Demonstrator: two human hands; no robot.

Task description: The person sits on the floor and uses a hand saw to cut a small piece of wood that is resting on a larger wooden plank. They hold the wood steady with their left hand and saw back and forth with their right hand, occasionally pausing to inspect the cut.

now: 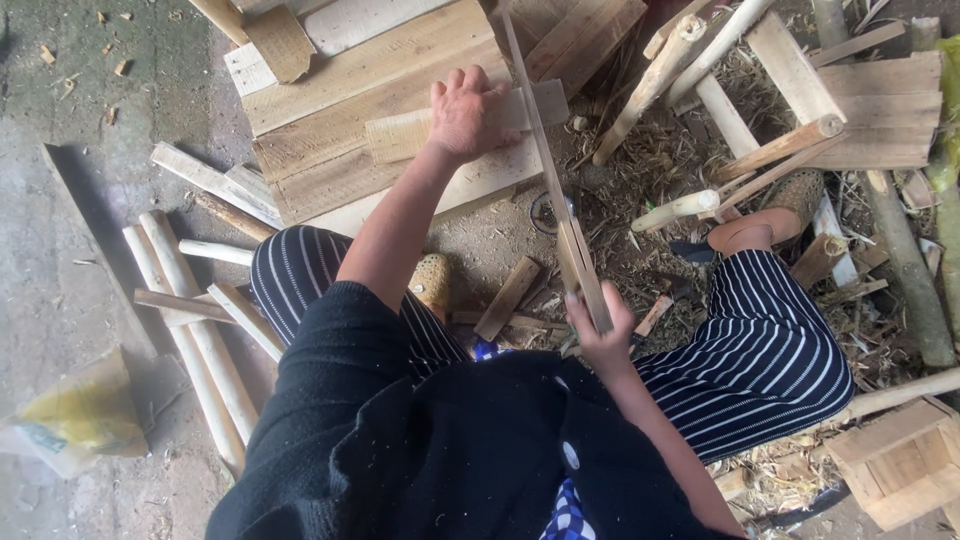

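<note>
Fingers of the left hand press flat on a small wooden block atop a plank board. Right hand grips thin wooden slats slanting upward across the block.

— What's the person wearing, from where you stand?

— A black top, woolly, flecked all over with pale specks of dust; sleeves pushed up past the elbows, so both forearms are bare; a small pale button shows near the front.

— And below?

— Dark trousers with thin white stripes running across both legs; a scrap of blue-and-white checked cloth peeks out under the top; tan, speckled shoes on the feet.

— Anything on the hands?

— No gloves; no rings that I can make out.
</note>
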